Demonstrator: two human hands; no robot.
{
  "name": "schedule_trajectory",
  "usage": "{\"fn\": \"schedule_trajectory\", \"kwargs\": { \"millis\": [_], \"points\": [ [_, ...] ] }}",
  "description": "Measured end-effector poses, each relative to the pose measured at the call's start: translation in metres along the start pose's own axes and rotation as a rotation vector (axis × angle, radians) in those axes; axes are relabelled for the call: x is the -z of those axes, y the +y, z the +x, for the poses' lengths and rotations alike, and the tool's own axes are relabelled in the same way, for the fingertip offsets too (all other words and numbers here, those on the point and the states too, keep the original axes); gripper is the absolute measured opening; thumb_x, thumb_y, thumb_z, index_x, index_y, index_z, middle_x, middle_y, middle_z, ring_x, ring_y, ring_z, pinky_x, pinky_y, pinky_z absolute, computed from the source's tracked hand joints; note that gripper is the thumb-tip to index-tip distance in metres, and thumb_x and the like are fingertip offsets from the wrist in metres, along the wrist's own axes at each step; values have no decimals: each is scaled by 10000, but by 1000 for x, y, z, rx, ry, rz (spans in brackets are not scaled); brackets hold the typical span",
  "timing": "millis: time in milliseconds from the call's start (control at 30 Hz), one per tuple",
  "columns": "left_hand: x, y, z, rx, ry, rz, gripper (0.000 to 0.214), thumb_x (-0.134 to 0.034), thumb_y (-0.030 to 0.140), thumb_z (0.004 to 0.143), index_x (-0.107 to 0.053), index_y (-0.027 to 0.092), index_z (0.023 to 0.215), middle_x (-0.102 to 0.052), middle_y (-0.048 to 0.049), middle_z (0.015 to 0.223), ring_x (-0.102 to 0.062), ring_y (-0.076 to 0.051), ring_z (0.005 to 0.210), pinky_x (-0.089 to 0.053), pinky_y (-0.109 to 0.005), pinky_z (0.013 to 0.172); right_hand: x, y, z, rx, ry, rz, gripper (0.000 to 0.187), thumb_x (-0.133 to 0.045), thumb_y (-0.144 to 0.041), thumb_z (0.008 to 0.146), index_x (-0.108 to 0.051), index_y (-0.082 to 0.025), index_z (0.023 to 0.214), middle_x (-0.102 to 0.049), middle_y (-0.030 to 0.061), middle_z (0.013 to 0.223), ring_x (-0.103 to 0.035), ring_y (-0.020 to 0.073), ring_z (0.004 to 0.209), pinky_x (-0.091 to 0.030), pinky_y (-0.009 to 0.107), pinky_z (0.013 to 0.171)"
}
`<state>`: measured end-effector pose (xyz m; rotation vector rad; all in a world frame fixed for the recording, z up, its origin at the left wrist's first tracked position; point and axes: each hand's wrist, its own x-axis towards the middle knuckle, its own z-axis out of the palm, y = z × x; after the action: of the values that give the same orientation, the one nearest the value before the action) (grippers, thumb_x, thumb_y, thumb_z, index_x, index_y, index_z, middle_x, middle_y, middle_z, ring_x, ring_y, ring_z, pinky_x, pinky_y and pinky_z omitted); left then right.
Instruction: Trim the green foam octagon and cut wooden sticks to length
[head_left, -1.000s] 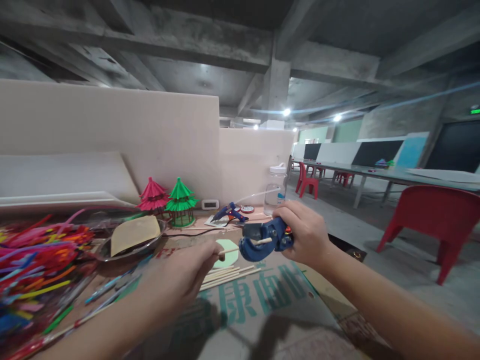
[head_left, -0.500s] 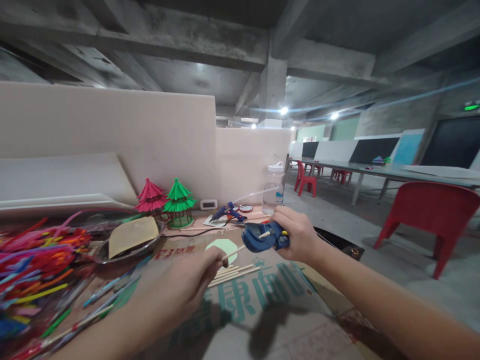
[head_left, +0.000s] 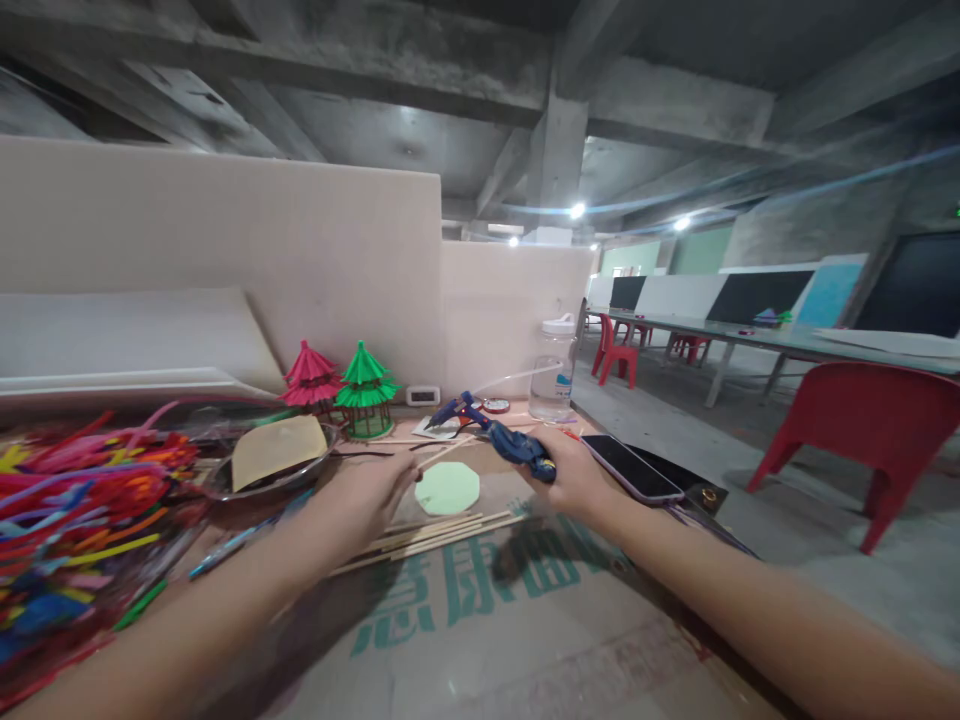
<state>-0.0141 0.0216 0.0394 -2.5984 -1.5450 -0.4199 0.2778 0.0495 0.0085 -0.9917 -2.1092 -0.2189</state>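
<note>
My right hand (head_left: 571, 476) is closed round a blue cutter (head_left: 521, 447), low over the cardboard-covered table (head_left: 480, 640), just left of a phone (head_left: 628, 468). My left hand (head_left: 367, 497) pinches a thin wooden stick (head_left: 444, 453) that points toward the cutter's jaws. Between the hands lies a pale green octagon of paper (head_left: 447, 488), with several wooden sticks (head_left: 442, 533) in front of it.
A heap of coloured paper strips (head_left: 75, 510) fills the left. A metal dish with a tan card (head_left: 274, 452), red and green paper pavilions (head_left: 341, 390), a blue glue gun (head_left: 459, 410) and a plastic bottle (head_left: 553, 370) stand at the back. Red chairs (head_left: 885, 430) are on the right.
Both hands have dropped toward the table and moved forward. The cutter went from held up in the air to low beside the phone; the stick stays with the left hand.
</note>
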Motion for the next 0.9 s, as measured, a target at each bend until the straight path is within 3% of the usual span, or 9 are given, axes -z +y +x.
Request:
{"fn": "schedule_trajectory", "kwargs": {
  "millis": [100,267,533,667,767,900],
  "points": [
    [-5,-23,4,73,-28,85,280,-367,284,900,-626,199,838,-696,-93,847,-635,-241,759,-426,-304,664,-8,2,-10,1,-81,-44,220,-580,-249,768,-584,-188,980,-674,99,954,-619,249,877,-482,348,772],
    [-13,-47,2,128,-93,101,309,-385,260,874,-683,211,939,-732,-121,976,-675,-282,841,-458,-334,692,-15,3,-19,60,-196,-97,308,-616,-190,651,-587,-166,957,-653,116,922,-600,269,868,-464,358,756],
    [-9,-43,-1,112,-154,117,277,-473,260,814,-691,274,984,-744,-34,929,-673,-215,760,-448,-271,642,-19,-4,-19,160,-295,-126,333,-627,-255,675,-601,-148,990,-641,126,935,-585,270,874,-448,365,759],
    [-6,-44,0,131,-163,139,266,-468,313,834,-702,248,944,-744,-54,927,-669,-223,747,-453,-278,638,-20,-2,-19,156,-299,-126,361,-628,-244,674,-600,-139,1018,-638,131,957,-579,272,903,-445,370,794],
    [-6,-51,10,155,-162,163,320,-429,334,867,-719,222,940,-742,-82,961,-675,-253,833,-475,-298,680,-22,-2,-19,157,-299,-110,352,-624,-234,675,-602,-139,1014,-639,121,950,-579,266,894,-444,363,785],
    [-16,-59,37,175,-154,174,386,-383,276,909,-690,206,1132,-710,-97,1137,-656,-250,1023,-489,-303,844,-24,-4,-19,162,-311,-116,349,-633,-230,669,-613,-139,1005,-644,116,940,-581,268,871,-441,357,750]
  ]
}}
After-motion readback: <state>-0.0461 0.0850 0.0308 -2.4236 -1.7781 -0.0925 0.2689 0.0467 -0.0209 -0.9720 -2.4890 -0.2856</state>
